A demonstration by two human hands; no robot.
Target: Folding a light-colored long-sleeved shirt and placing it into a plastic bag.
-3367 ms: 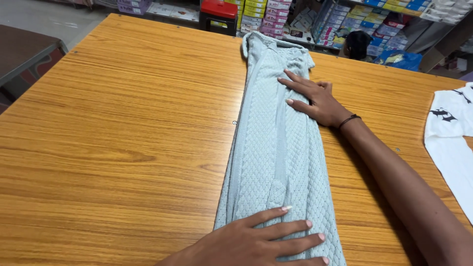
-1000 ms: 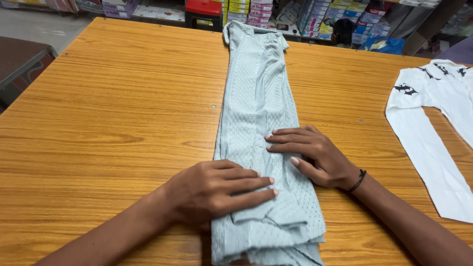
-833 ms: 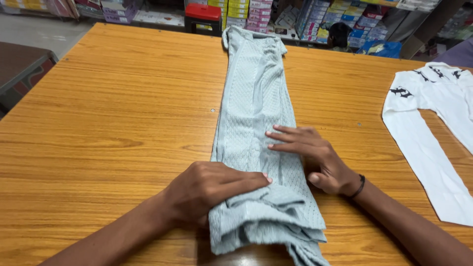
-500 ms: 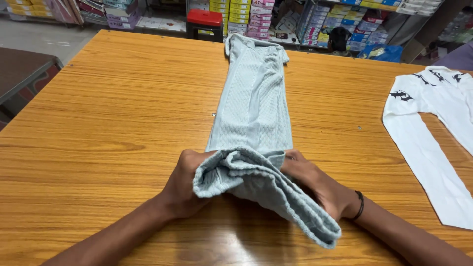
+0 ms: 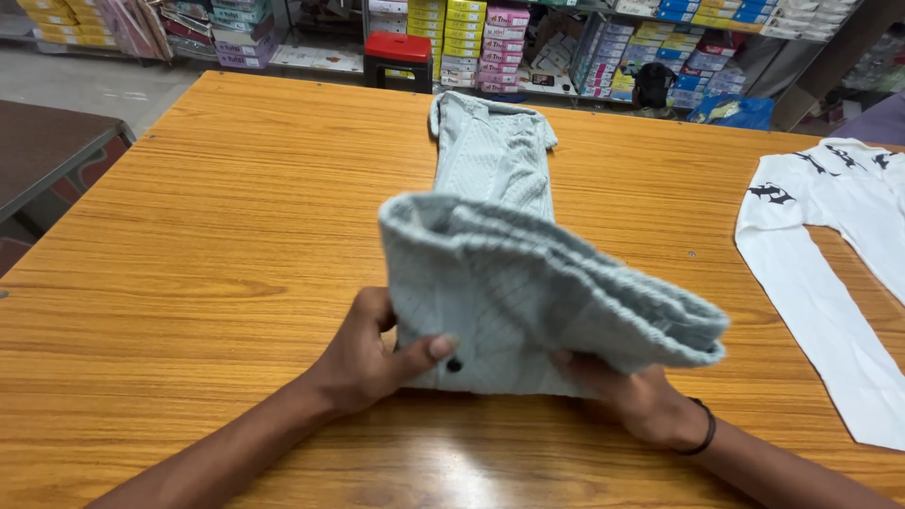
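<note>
Head cam: both hands — left (image 5: 363, 353), right (image 5: 630, 394) — closed on grey knit's (image 5: 528, 292) lifted near end, far end on table (image 5: 217, 236).

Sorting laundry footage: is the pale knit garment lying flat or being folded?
Being folded: both hands, left and right, lift the knit garment's near end over the rest, which lies on the table.

Textured knit cloth garment (image 5: 528, 292) on glossy wood-grain table (image 5: 207, 236).
</note>
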